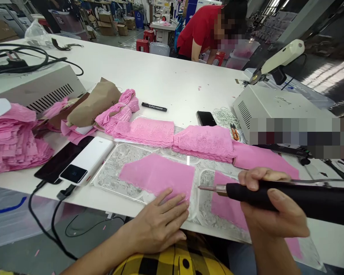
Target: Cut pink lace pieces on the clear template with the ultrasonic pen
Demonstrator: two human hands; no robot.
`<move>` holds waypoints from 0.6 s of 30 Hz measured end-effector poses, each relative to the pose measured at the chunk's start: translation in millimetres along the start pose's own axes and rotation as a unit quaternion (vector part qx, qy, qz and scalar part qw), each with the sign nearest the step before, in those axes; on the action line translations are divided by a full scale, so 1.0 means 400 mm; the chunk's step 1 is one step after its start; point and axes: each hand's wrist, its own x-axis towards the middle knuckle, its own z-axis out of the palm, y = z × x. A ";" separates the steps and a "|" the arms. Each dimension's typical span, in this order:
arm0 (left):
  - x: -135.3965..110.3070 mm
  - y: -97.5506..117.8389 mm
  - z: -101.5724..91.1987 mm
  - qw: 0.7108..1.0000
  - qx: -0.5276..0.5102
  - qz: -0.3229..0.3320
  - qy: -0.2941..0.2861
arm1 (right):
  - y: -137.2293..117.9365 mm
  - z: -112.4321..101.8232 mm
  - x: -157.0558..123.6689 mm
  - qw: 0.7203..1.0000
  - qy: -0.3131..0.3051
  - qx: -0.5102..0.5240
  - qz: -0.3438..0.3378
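My left hand point(157, 223) lies flat with fingers stretched out on the near edge of a pink fabric piece point(157, 173) spread over a clear cutting plate point(114, 168). My right hand point(271, 208) is wrapped round the black handle of a hot cutting tool point(289, 196). The tool's metal tip point(208, 188) points left, just above the gap between that piece and a second pink fabric piece point(226, 206) under my right hand.
Stacks of pink lace point(202, 141) lie behind the plate, with a large pile point(11, 141) at the left. A white power bank point(86, 160), a phone point(206, 118), a black marker point(154, 107) and two grey machine boxes point(43, 88) share the table. A person in red bends at the far side.
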 end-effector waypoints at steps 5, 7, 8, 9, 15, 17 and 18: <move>0.069 0.023 0.025 0.999 0.010 0.032 0.027 | -0.039 -0.071 0.074 0.994 0.096 -0.032 -0.036; 0.109 0.034 0.044 0.998 0.020 0.048 0.030 | -0.039 -0.096 0.088 0.991 0.125 -0.038 -0.036; 0.129 0.040 0.055 0.998 0.025 0.052 0.031 | -0.035 -0.106 0.091 0.989 0.137 -0.038 -0.034; 0.149 0.045 0.067 0.998 0.031 0.054 0.030 | -0.030 -0.113 0.093 0.988 0.147 -0.035 -0.031; 0.248 0.072 0.143 0.997 0.065 0.029 -0.013 | -0.002 -0.131 0.103 0.988 0.150 -0.005 -0.045; 0.266 0.077 0.167 0.997 0.068 0.016 -0.018 | 0.001 -0.130 0.107 0.989 0.138 0.002 -0.053; 0.273 0.079 0.177 0.997 0.069 0.010 -0.019 | 0.002 -0.129 0.107 0.990 0.128 0.000 -0.056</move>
